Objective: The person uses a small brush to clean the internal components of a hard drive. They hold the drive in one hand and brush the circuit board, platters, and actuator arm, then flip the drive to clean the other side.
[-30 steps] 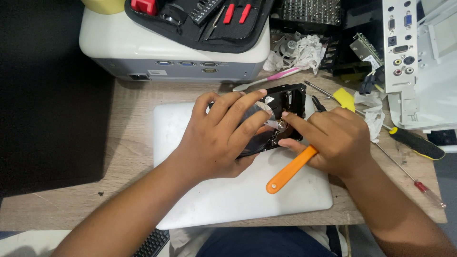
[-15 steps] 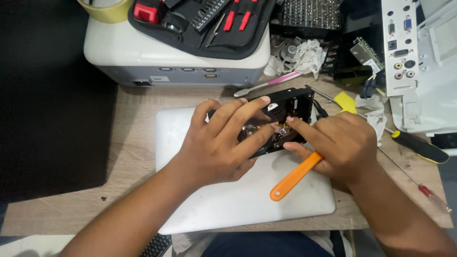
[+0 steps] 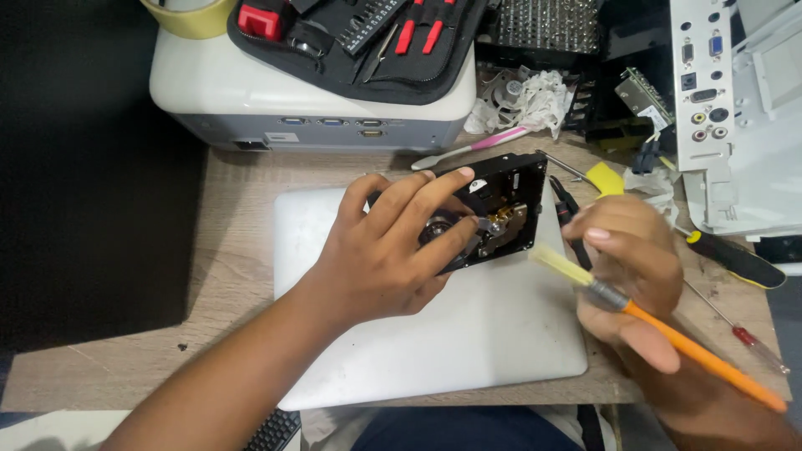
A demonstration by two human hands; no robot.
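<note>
While my left hand (image 3: 380,255) presses down on the opened black hard drive (image 3: 501,213), fingers spread over its exposed platter and its grip clamped on the casing, the drive sits tilted on the closed silver laptop (image 3: 451,334) at the middle of the wooden tabletop (image 3: 234,184). At about 4 o'clock from the drive, my right hand (image 3: 631,267) has its grip closed around an orange-handled brush (image 3: 660,321), whose pale bristles point toward 10 o'clock, just beside the drive's lower right corner. Off at 12 o'clock, a black tool kit (image 3: 368,42) lies open on a white box (image 3: 317,104).
</note>
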